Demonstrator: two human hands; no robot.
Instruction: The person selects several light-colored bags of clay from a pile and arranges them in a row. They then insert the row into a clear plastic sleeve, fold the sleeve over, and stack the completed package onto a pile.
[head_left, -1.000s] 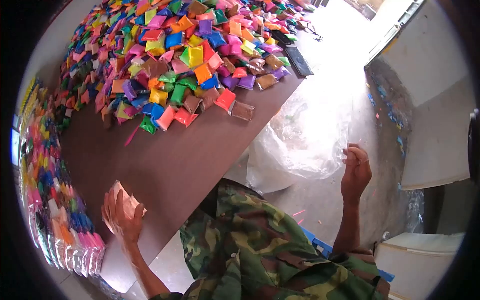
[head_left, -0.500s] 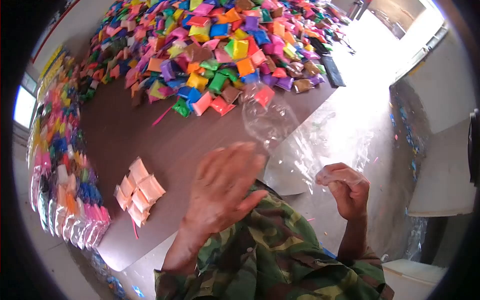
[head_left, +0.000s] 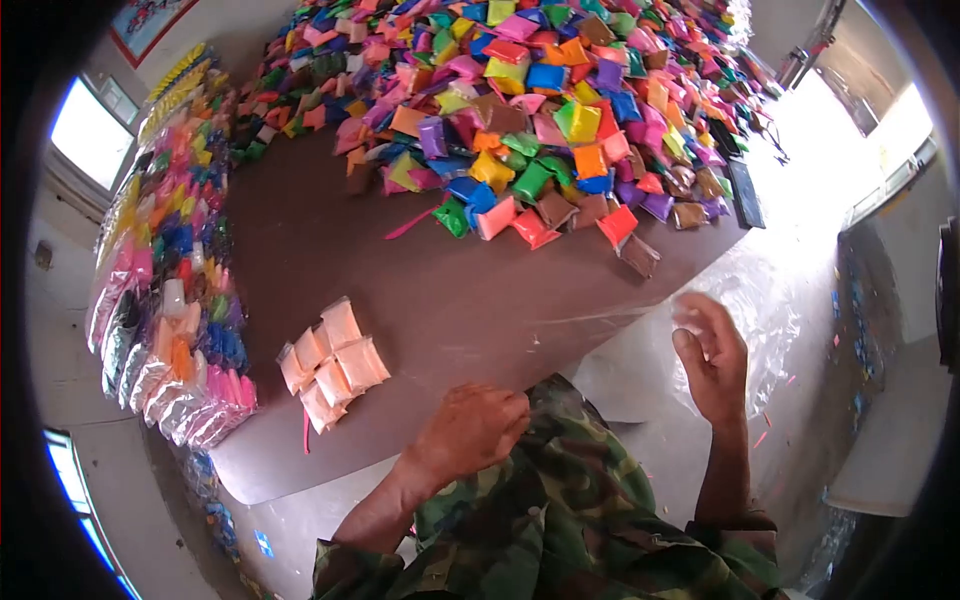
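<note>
Peach packets (head_left: 335, 365) lie in a small, flat bunch on the brown table (head_left: 500, 290), and no hand is on them. One second ago, the left hand (head_left: 472, 432) was on top of them. Half a second ago it was up in front, wide open, and clear plastic stretched out from the right hand (head_left: 712, 355). Now I see the left hand low by the camouflage jacket (head_left: 560, 480), and it looks curled up. Its fingertips are hidden, so I cannot tell if it pinches anything. The right hand is well apart from it, out past the table edge, with a gap between thumb and fingers. A thin, shiny streak of film (head_left: 590, 318) runs near its fingertips, too blurry for me to say if they touch. To me, this means the packets are let go and the hands are busy with the plastic.

From my screen, the packets sit to the left of the left hand and a bit farther up the table, near but not touching. They are well apart from the right hand. A pink strip (head_left: 306, 432) pokes out at their near end.
</note>
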